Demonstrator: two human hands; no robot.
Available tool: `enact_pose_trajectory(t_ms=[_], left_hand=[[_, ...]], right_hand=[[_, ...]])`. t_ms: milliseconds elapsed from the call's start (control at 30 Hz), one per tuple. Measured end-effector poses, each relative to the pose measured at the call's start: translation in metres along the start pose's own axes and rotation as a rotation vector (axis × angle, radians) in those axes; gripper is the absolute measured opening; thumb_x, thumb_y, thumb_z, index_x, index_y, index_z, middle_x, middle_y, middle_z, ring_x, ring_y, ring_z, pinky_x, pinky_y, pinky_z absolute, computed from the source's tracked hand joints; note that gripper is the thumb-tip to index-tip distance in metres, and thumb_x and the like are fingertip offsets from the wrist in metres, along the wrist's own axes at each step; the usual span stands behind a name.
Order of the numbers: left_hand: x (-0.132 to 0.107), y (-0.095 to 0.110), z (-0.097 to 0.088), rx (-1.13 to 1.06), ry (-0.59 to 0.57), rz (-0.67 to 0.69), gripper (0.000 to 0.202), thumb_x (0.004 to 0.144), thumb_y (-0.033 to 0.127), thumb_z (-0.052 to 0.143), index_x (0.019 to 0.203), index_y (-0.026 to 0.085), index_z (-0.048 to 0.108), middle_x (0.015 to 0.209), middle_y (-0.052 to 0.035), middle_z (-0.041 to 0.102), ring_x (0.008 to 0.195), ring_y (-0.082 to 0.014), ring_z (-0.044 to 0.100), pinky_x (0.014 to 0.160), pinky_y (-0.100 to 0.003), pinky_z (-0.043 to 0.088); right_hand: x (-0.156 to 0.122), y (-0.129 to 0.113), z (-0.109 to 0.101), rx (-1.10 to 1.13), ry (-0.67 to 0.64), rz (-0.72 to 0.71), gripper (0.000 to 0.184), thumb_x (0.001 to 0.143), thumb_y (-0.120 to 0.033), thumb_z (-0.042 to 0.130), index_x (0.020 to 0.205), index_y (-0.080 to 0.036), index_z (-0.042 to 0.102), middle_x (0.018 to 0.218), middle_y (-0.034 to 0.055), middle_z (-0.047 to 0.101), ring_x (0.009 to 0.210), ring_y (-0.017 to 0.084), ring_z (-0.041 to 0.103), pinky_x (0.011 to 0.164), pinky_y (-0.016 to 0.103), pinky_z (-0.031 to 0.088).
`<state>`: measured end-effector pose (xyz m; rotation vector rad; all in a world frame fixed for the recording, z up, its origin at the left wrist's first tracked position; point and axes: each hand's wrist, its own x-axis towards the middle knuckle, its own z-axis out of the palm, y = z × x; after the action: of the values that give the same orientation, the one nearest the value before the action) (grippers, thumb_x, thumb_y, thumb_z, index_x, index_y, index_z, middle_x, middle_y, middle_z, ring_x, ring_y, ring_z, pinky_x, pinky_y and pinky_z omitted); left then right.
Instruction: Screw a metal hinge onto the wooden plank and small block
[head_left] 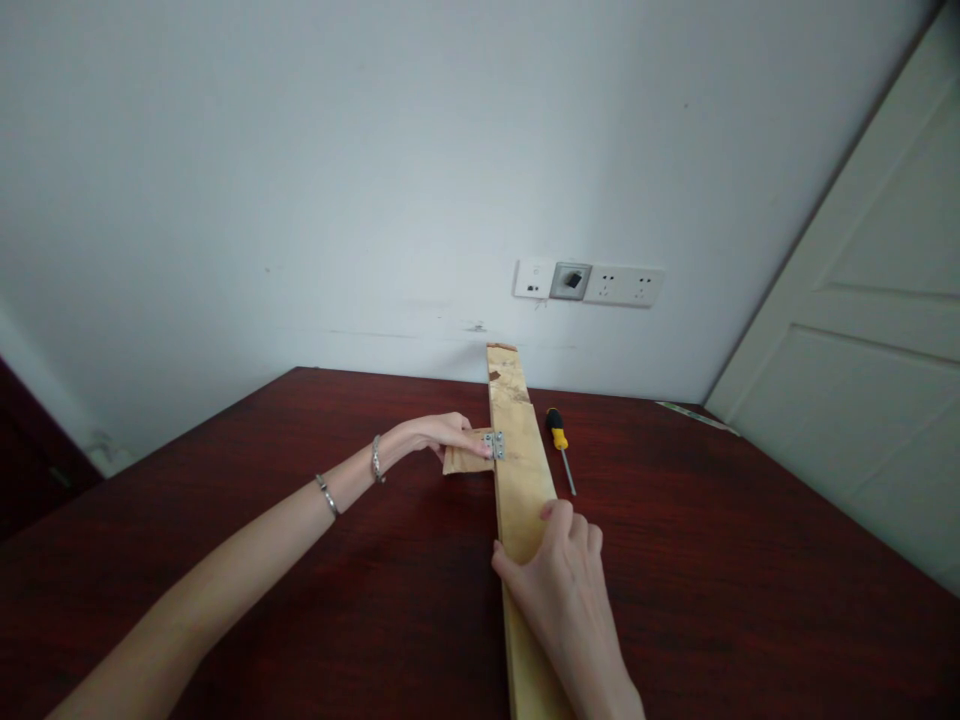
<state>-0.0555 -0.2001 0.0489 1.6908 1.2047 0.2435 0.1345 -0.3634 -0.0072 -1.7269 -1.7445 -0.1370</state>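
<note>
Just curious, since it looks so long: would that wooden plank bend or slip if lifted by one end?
Probably stiff: the plank lies straight and looks thick. It likely slides rather than rolls, lying flat on the smooth table. The right hand steadying it suggests it shifts easily.

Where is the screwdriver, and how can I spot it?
Find the dark red table. A long pale plank runs down its middle, and the screwdriver lies on the table just right of the plank's far half. Nothing else here has a yellow and black handle with a thin metal shaft.
</note>
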Motion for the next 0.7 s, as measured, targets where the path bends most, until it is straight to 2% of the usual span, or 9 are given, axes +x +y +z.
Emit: enact_pose_trajectory(t_ms=[233,433,700], left_hand=[[0.012,-0.013,-0.006,0.117,0.045,0.094,0.047,0.058,0.057,0.077,0.074,0.013,0.071,0.07,-0.0038,0.065,0.064,-0.0144,0.056,0.058,-0.025,0.041],[0.01,-0.01,-0.004,0.123,0.063,0.087,0.044,0.058,0.054,0.078,0.075,0.014,0.073,0.069,-0.0031,0.066,0.061,-0.0128,0.055,0.056,-0.024,0.037],[0.0,-0.004,-0.007,0.033,-0.035,0.069,0.039,0.062,0.052,0.077,0.076,0.016,0.075,0.073,-0.004,0.07,0.065,-0.0144,0.059,0.062,-0.025,0.042]], right_hand=[[-0.001,0.0,0.0,-0.028,-0.002,-0.007,0.035,0.067,-0.029,0.068,0.086,-0.02,0.04,0.079,0.0078,0.05,0.079,0.028,0.047,0.073,0.04,0.044],[-0.001,0.0,0.001,-0.021,-0.002,-0.016,0.035,0.067,-0.028,0.068,0.086,-0.02,0.04,0.079,0.0078,0.05,0.078,0.028,0.047,0.072,0.039,0.044],[0.0,0.001,0.002,-0.014,0.022,-0.037,0.036,0.066,-0.029,0.068,0.087,-0.02,0.04,0.079,0.0073,0.05,0.078,0.027,0.047,0.071,0.039,0.043]])
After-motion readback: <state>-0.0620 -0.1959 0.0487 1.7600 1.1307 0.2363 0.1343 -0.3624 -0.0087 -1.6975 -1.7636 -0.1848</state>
